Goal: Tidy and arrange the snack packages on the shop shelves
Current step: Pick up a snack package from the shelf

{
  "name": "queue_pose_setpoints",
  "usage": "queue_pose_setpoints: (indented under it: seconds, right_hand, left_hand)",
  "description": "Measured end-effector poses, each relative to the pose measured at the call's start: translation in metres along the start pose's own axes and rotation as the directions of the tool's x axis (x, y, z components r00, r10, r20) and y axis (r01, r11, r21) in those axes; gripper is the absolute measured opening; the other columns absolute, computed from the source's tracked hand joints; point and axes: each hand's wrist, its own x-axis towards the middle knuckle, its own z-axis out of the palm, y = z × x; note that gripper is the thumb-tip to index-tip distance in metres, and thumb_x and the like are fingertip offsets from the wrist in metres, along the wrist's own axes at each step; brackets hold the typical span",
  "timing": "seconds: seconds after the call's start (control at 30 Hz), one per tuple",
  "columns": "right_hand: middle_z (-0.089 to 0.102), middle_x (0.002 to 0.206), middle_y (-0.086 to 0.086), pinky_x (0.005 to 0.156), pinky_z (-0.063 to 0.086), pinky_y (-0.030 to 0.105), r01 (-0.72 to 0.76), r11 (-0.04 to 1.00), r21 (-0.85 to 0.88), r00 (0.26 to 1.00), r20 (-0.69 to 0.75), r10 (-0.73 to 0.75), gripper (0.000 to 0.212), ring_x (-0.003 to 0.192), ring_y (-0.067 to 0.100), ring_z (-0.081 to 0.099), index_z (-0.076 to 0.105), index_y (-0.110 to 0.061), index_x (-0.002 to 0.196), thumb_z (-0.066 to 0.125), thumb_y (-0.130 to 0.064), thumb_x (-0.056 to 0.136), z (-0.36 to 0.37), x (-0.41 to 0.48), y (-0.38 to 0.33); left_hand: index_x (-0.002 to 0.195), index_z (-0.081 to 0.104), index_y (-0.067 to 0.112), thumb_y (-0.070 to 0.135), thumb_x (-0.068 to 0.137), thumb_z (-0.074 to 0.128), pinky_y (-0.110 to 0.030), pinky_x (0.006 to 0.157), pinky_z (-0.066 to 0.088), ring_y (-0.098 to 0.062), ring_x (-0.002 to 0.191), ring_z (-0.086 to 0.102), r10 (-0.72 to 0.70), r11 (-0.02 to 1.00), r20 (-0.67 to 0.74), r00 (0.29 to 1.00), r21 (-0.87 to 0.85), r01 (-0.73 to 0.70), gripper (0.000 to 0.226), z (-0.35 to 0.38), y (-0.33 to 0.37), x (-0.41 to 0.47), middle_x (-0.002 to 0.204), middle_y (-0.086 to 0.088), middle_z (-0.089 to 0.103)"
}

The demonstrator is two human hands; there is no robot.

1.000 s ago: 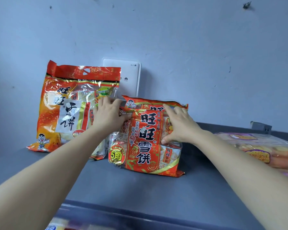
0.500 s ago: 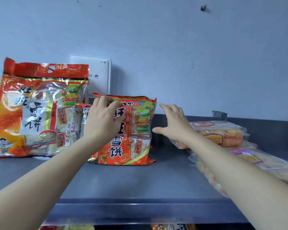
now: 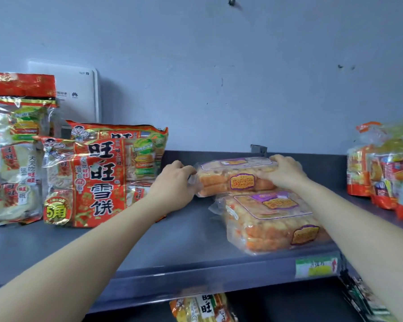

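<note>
At centre right of the frame, the left hand (image 3: 172, 182) and right hand (image 3: 286, 173) are gripping the ends of the rear cake packet (image 3: 233, 180) on the shelf (image 3: 172, 240), seemingly straightening it; next it probably needs aligning with the front packet (image 3: 272, 219).

Small shop: grey metal shelf (image 3: 172, 231) stocked with snack packages (image 3: 89, 180), price label (image 3: 315, 267) on its front edge.

Bare shelf (image 3: 184, 231) lies open between red bags (image 3: 89, 182) and clear packs (image 3: 265, 219).
</note>
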Motion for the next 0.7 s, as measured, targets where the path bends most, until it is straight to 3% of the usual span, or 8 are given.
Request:
queue_pose_setpoints:
  seconds: [0.1,0.17,0.23,0.33,0.4,0.5,0.6,0.7]
  right_hand:
    - [0.045,0.145,0.007,0.106,0.038,0.039,0.012,0.986,0.166,0.998,0.066,-0.023,0.071,0.132,0.027,0.042,0.043,-0.013,0.14,0.065,-0.05,0.084,-0.007,0.022,0.019]
    - [0.05,0.141,0.007,0.098,0.04,0.034,-0.017,0.955,0.295,0.989,0.145,-0.027,0.06,0.125,0.024,0.048,0.049,-0.011,0.136,0.061,-0.046,0.089,-0.012,0.037,0.03]
    - [0.054,0.134,0.007,0.086,0.043,0.033,-0.071,0.931,0.357,0.975,0.223,-0.011,0.055,0.117,0.024,0.052,0.053,-0.011,0.132,0.057,-0.048,0.091,-0.014,0.051,0.041]
    - [0.063,0.107,0.007,0.069,0.052,0.031,-0.141,0.88,0.454,0.936,0.351,-0.031,0.042,0.094,0.022,0.062,0.061,-0.009,0.116,0.061,-0.043,0.091,-0.013,0.068,0.051]
    - [0.061,0.077,0.004,0.059,0.054,0.028,-0.162,0.828,0.536,0.93,0.364,-0.054,0.017,0.068,0.016,0.06,0.064,-0.008,0.091,0.065,-0.025,0.09,-0.015,0.078,0.055]
    - [0.054,0.064,0.007,0.049,0.044,0.023,-0.184,0.773,0.608,0.954,0.3,-0.01,0.008,0.051,0.016,0.049,0.059,-0.008,0.076,0.061,-0.004,0.081,-0.019,0.098,0.067]
    - [0.046,0.06,0.008,0.045,0.031,0.02,-0.213,0.751,0.625,0.966,0.248,0.068,0.01,0.043,0.017,0.036,0.053,-0.011,0.072,0.057,-0.002,0.072,-0.024,0.115,0.093]
    - [0.051,0.063,0.006,0.048,0.037,0.022,-0.289,0.751,0.593,0.945,0.302,0.126,0.01,0.047,0.017,0.044,0.055,-0.013,0.076,0.065,-0.015,0.078,-0.023,0.121,0.116]
  left_hand:
    - [0.141,0.043,0.013,0.048,0.095,0.048,-0.035,0.102,0.038,-0.032,0.126,0.046,-0.221,0.953,0.126,0.967,-0.181,0.242,0.057,0.018,0.018,0.025,0.138,-0.015,0.046]
    - [0.144,0.037,0.008,0.054,0.095,0.045,-0.035,0.101,0.038,-0.032,0.129,0.045,-0.382,0.842,0.177,0.907,-0.337,0.421,0.068,0.03,0.024,0.043,0.144,-0.016,0.044]
    - [0.14,0.043,0.006,0.062,0.092,0.045,-0.037,0.094,0.048,-0.033,0.118,0.055,-0.526,0.606,0.279,0.803,-0.54,0.585,0.074,0.042,0.025,0.06,0.134,-0.016,0.054]
    - [0.114,0.062,0.01,0.054,0.09,0.056,-0.03,0.062,0.056,-0.026,0.077,0.066,-0.578,0.217,0.442,0.686,-0.728,0.651,0.051,0.054,0.027,0.076,0.094,-0.008,0.069]
    - [0.109,0.064,0.015,0.042,0.088,0.064,-0.027,0.063,0.049,-0.023,0.071,0.064,-0.6,0.193,0.436,0.671,-0.735,0.65,0.035,0.058,0.032,0.084,0.088,-0.005,0.068]
    - [0.094,0.059,0.016,0.037,0.085,0.067,-0.025,0.063,0.045,-0.021,0.065,0.06,-0.618,0.237,0.411,0.67,-0.715,0.657,0.024,0.054,0.047,0.095,0.077,-0.005,0.064]
    - [0.092,0.058,0.014,0.039,0.083,0.066,-0.021,0.053,0.043,-0.018,0.052,0.058,-0.567,0.271,0.49,0.662,-0.648,0.712,0.028,0.055,0.069,0.099,0.062,-0.005,0.062]
    - [0.095,0.058,0.012,0.046,0.081,0.067,-0.025,0.059,0.04,-0.02,0.054,0.054,-0.582,0.351,0.481,0.655,-0.579,0.736,0.038,0.066,0.077,0.102,0.065,-0.008,0.06]
